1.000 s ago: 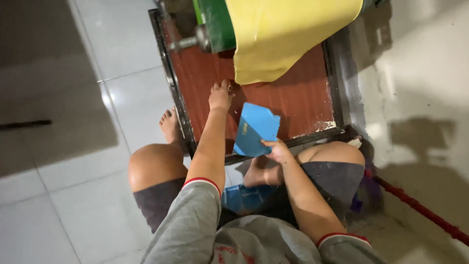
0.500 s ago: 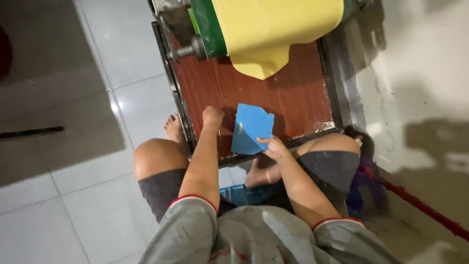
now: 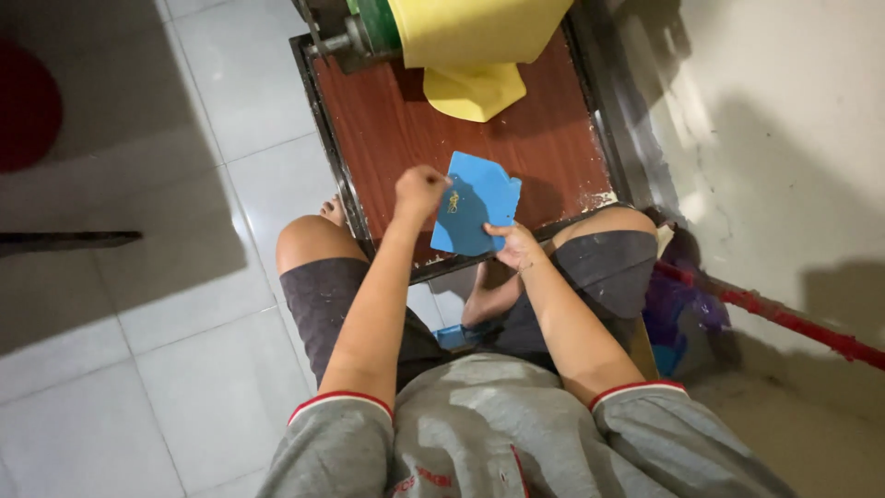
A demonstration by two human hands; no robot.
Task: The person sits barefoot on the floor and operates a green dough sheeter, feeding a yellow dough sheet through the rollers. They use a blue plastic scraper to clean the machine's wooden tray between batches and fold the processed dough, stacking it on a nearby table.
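Right hand (image 3: pixel 516 247) pinches the blue plastic scraper (image 3: pixel 474 205); left hand (image 3: pixel 419 192), fisted, touches its edge. Beyond them the yellow sheet (image 3: pixel 472 90) waits, apparently untouched.

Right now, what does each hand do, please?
Left hand: closed in a fist, beside the flat blue plastic card.
Right hand: holding that card's lower edge.

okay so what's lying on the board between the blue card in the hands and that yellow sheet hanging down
Nothing: in the head view, only bare reddish-brown board separates the blue card from the yellow sheet. The right hand holds the card's lower edge; the left hand is at its left side.
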